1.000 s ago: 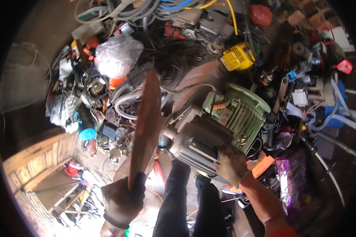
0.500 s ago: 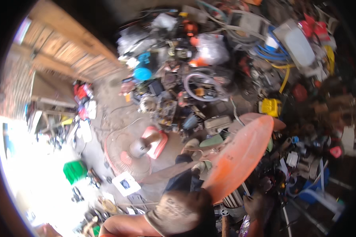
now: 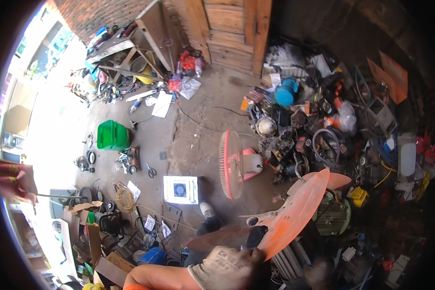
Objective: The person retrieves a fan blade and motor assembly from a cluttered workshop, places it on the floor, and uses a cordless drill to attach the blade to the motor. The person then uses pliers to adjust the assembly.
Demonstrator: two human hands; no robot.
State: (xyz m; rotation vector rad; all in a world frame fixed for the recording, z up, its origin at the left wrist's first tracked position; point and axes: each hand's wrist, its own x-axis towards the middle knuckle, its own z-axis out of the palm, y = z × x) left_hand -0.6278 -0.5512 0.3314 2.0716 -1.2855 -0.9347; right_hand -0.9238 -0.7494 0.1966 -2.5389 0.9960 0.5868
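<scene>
A large, worn orange fan blade (image 3: 295, 217) rises from my left hand (image 3: 227, 266), which wears a pale work glove with printing on its back. The fingers are closed round the blade's lower end, partly hidden. Joined to it seem to be a browner blade (image 3: 222, 238) on the left and another reaching right, behind it. My right hand (image 3: 319, 271) is a dark, blurred shape at the lower right; its fingers cannot be made out. Beside the blade stands a finned green motor (image 3: 334, 215). My shoe (image 3: 207, 209) shows on the floor beyond the blades.
A small fan with a pink guard (image 3: 232, 164) stands ahead. Nearby lie a white square panel (image 3: 180, 190) and a pair of scissors (image 3: 151, 170). A green bucket (image 3: 113, 135) stands left. Piled parts, hoses and a yellow container (image 3: 359, 196) fill the right.
My view has swung left, so the door, green bucket and floor fan appear farther right. My left hand still grips the fan blade. My right hand appears lower and more blurred.
</scene>
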